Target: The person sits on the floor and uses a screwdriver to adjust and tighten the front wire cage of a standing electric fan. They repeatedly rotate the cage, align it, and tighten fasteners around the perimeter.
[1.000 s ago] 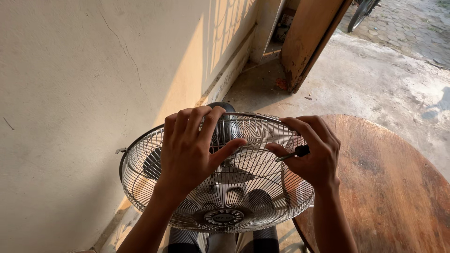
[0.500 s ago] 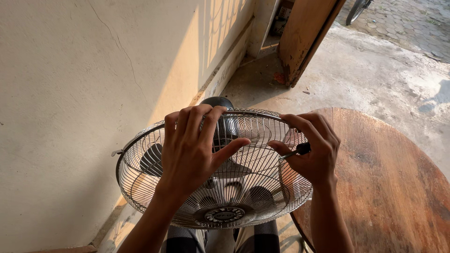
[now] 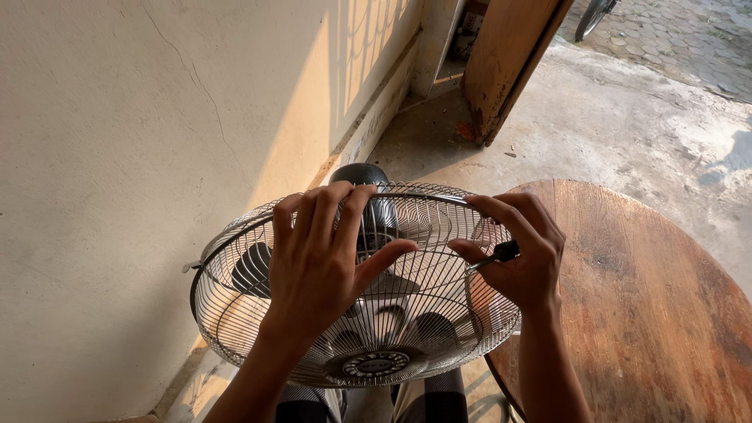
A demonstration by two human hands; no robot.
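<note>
A round wire fan guard (image 3: 439,337) faces up toward me, with grey blades (image 3: 254,270) and a black motor housing (image 3: 368,184) showing through it. My left hand (image 3: 321,262) lies flat on the wires, fingers spread toward the far rim. My right hand (image 3: 521,254) pinches a small black-handled tool (image 3: 497,254), likely a screwdriver, against the guard's right side. The tool's tip is hidden among the wires.
A round wooden table (image 3: 650,313) stands right of the fan. A plastered wall (image 3: 117,157) runs along the left. Concrete floor (image 3: 611,133) stretches ahead to a wooden door (image 3: 513,63). A wheel (image 3: 591,17) shows at the top.
Both hands keep their grip; the fan guard and hands have shifted slightly lower and left in view. The tool stays in my right hand.
</note>
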